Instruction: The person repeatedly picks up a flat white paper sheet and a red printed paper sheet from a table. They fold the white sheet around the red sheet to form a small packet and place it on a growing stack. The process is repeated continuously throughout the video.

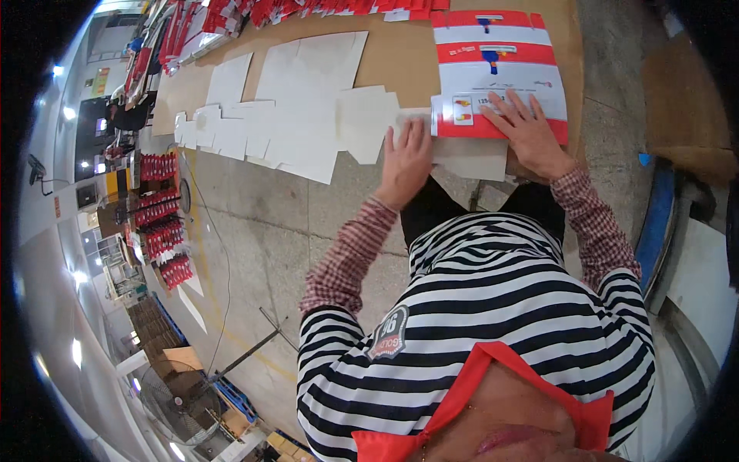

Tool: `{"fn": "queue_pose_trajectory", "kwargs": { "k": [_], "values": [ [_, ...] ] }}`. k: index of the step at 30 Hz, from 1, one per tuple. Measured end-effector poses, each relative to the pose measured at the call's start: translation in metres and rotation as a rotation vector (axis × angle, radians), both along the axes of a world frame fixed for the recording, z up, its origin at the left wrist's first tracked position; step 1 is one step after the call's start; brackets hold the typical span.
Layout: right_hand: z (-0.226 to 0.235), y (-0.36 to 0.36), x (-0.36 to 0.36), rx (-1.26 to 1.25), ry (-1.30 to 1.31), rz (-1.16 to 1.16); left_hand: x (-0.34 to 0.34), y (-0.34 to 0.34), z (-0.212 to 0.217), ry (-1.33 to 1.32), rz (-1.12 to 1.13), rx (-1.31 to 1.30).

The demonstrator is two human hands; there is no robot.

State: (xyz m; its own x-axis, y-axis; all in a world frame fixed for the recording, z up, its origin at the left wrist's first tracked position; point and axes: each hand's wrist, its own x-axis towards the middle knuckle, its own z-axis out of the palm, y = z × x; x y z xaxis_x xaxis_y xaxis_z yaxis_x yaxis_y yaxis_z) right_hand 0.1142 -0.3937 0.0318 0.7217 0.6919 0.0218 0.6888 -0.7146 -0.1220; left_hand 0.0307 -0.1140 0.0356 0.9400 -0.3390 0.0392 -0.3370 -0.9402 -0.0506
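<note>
My right hand [531, 138] lies spread on a red and white printed carton blank [462, 77] with small blue pictures, at the near right of the table. Nothing is gripped in it; its fingers press on the printed face. Just left of that blank, my left hand [408, 160] rests with outstretched fingers on the small flap of a plain white carton blank [362, 115]. More plain white blanks [300, 85] lie face down in a row to the left, overlapping one another. Another pale piece [471, 158] sticks out below the printed blank, over the table's near edge.
The brown table top [416, 54] holds red and white cut pieces [308, 8] along its far side. Racks of red goods [159, 192] stand on the floor to the left, with a large fan [177, 396] nearer. A brown carton [689, 108] is at the right.
</note>
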Motion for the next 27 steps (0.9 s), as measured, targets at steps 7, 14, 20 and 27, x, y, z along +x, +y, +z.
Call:
{"fn": "queue_pose_trajectory", "kwargs": {
  "k": [7,14,20,27],
  "values": [
    [0.023,-0.061,-0.002,1.013,0.163,-0.21,0.086,0.01,0.052,0.613,-0.294,-0.202],
    [-0.011,-0.035,-0.01,-0.035,-0.134,-0.139,0.116,0.042,0.018,0.387,0.002,-0.76],
    [-0.026,-0.022,0.006,0.378,0.174,-0.019,0.048,0.038,0.009,0.357,0.384,-0.582],
    [-0.001,0.064,0.027,0.418,0.237,0.385,-0.024,0.017,-0.005,0.006,-0.094,-0.026]
  ]
}}
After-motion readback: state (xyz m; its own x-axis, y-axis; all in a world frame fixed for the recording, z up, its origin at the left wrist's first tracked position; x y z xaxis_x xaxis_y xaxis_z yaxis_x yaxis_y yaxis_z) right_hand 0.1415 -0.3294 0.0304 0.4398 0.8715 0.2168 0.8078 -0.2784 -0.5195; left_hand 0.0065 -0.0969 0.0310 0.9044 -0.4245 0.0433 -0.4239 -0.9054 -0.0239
